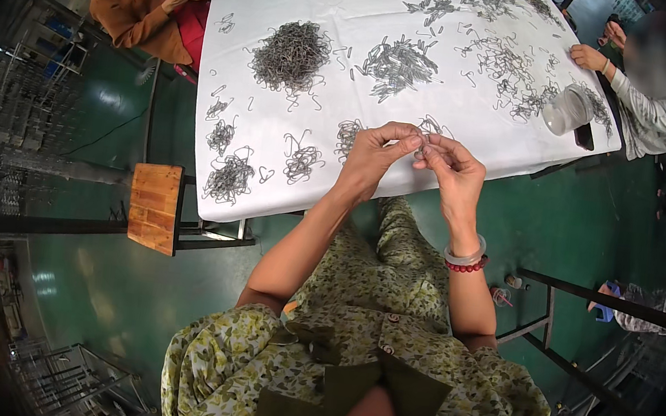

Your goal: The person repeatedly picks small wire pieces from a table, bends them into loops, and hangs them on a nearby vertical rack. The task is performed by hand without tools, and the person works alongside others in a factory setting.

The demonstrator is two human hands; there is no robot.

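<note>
Just over the near edge of the white-covered table (300, 208), my left hand (380, 152) and my right hand (454, 168) meet fingertip to fingertip. Both are closed in a pinch around something small and greyish, mostly hidden by the fingers. Behind them lies a small group of bent wire hooks (433, 126). Another little pile of hooks (347, 137) sits beside my left hand. Farther off are a loose heap of short metal clips (400, 68) and a tall dark heap of wire hooks (291, 54).
Smaller hook piles (229, 178) lie at the near left. A clear plastic jar (567, 110) lies by a dark phone-like object (584, 137) at the right edge. One person (147, 2) sits at far left, another (653, 101) at right. A wooden stool (155, 208) stands left.
</note>
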